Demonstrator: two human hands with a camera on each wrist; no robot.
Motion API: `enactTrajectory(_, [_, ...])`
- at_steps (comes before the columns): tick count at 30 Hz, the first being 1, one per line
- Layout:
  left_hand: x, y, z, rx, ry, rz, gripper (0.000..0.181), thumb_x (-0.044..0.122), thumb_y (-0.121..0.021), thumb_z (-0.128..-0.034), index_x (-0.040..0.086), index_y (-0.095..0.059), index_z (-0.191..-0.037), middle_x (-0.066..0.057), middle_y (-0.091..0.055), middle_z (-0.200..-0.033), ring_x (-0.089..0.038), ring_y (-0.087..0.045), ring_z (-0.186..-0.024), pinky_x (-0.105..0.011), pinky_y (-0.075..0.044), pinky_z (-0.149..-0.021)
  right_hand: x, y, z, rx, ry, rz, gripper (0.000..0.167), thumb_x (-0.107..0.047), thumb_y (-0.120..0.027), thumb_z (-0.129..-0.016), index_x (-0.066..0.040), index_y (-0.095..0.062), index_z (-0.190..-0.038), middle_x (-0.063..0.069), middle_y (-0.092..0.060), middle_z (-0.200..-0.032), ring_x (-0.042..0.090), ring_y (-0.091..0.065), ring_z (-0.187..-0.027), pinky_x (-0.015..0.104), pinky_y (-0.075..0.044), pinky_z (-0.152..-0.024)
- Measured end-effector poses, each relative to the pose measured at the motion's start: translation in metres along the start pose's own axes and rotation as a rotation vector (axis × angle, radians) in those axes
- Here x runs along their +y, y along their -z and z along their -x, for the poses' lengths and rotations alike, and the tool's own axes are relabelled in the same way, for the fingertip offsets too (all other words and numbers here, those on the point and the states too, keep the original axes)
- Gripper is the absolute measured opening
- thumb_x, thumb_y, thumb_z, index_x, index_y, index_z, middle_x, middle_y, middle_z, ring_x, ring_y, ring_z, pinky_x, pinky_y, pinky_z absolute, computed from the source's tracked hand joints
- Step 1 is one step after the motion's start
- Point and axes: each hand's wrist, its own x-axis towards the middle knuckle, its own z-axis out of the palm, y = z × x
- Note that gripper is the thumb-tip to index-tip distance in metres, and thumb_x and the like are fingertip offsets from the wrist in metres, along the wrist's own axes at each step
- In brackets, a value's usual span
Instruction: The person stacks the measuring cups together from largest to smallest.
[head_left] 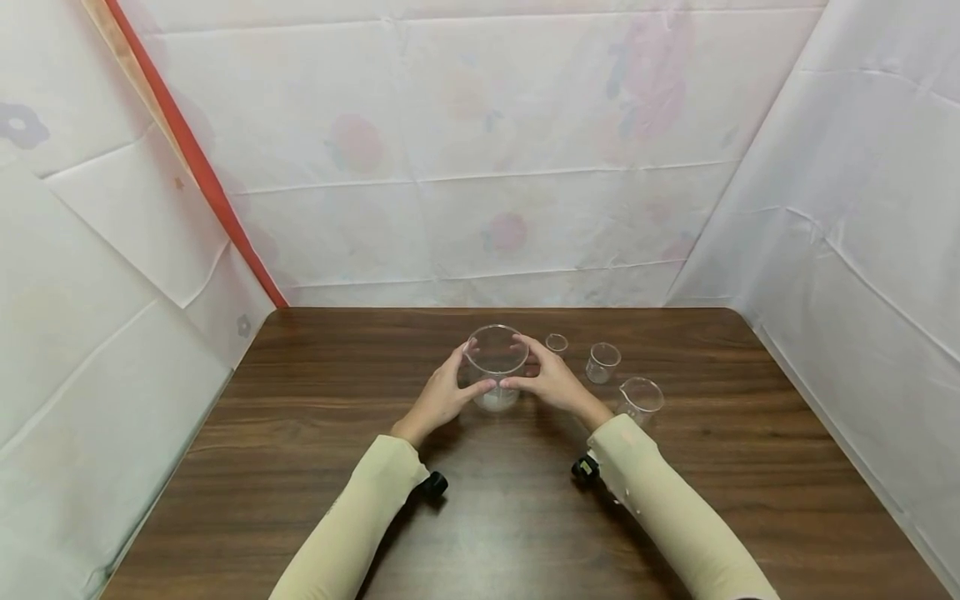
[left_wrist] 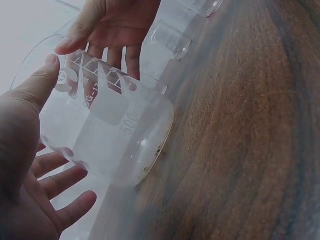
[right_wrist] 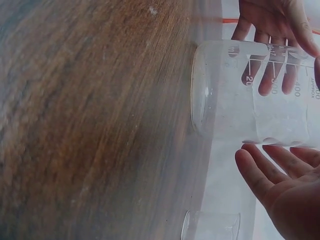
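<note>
Right hand (head_left: 553, 381) grips beaker (head_left: 497, 367); "400" mark (right_wrist: 297, 89) legible only in right wrist view.

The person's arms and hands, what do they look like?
The left sleeve and right sleeve are long and pale cream-yellow. Each wrist has something small and black: a left gadget and a right gadget, which shows a yellowish mark. The left grip and right grip wear no gloves.
</note>
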Motion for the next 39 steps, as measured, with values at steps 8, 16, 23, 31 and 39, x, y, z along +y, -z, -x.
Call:
enactTrajectory(8, [0.0022, 0.0018, 0.0006, -0.007, 0.007, 0.016, 0.086, 0.043, -0.070, -0.0877, 0.016, -0.024, -0.155, -0.008, -0.041, -0.153, -0.033, -0.049, -0.133, -0.055, -0.041, -0.107, -0.0032, 0.0005, -0.0001, 0.000, -0.018, -0.004, 0.086, -0.020, -0.079, -0.082, -0.003, -0.030, -0.151, 0.022, -0.045, -0.147, 0.042, -0.057, -0.121, 0.048, -0.052, -0.096])
enactTrajectory(16, [0.0002, 0.0014, 0.0018, -0.011, -0.004, 0.037, 0.087, 0.045, -0.070, -0.0864, 0.016, -0.025, -0.155, -0.008, -0.040, -0.154, -0.034, -0.049, -0.132, -0.055, -0.041, -0.107, -0.0036, 0.0002, 0.0025, -0.009, -0.031, 0.004, 0.088, -0.030, -0.080, -0.080, -0.007, -0.032, -0.150, 0.020, -0.046, -0.147, 0.040, -0.059, -0.119, 0.043, -0.054, -0.093])
enactTrajectory(23, [-0.0014, 0.0019, 0.0003, -0.008, -0.026, 0.054, 0.084, 0.038, -0.072, -0.0872, 0.013, -0.027, -0.154, -0.010, -0.045, -0.150, -0.032, -0.048, -0.134, -0.051, -0.043, -0.107, -0.0018, -0.0009, 0.0014, 0.017, 0.004, 0.015, 0.085, -0.025, -0.081, -0.080, -0.005, -0.035, -0.149, 0.020, -0.049, -0.143, 0.039, -0.058, -0.121, 0.042, -0.054, -0.094])
enactTrajectory(31, [0.0013, 0.0007, 0.0004, -0.011, -0.027, 0.061, 0.082, 0.036, -0.072, -0.0871, 0.014, -0.029, -0.153, -0.011, -0.047, -0.149, -0.033, -0.050, -0.132, -0.050, -0.045, -0.105, -0.0079, 0.0002, 0.0053, 0.023, 0.012, -0.010, 0.082, -0.018, -0.080, -0.081, -0.002, -0.035, -0.149, 0.024, -0.048, -0.143, 0.041, -0.059, -0.119, 0.046, -0.053, -0.095])
enactTrajectory(39, [0.0055, 0.0017, 0.0019, -0.004, -0.027, 0.050, 0.082, 0.038, -0.073, -0.0861, 0.014, -0.031, -0.153, -0.011, -0.048, -0.147, -0.036, -0.054, -0.128, -0.052, -0.046, -0.103, -0.0082, 0.0018, 0.0075, 0.035, 0.015, 0.027, 0.084, -0.025, -0.082, -0.080, -0.006, -0.037, -0.148, 0.019, -0.051, -0.140, 0.036, -0.061, -0.117, 0.039, -0.055, -0.092])
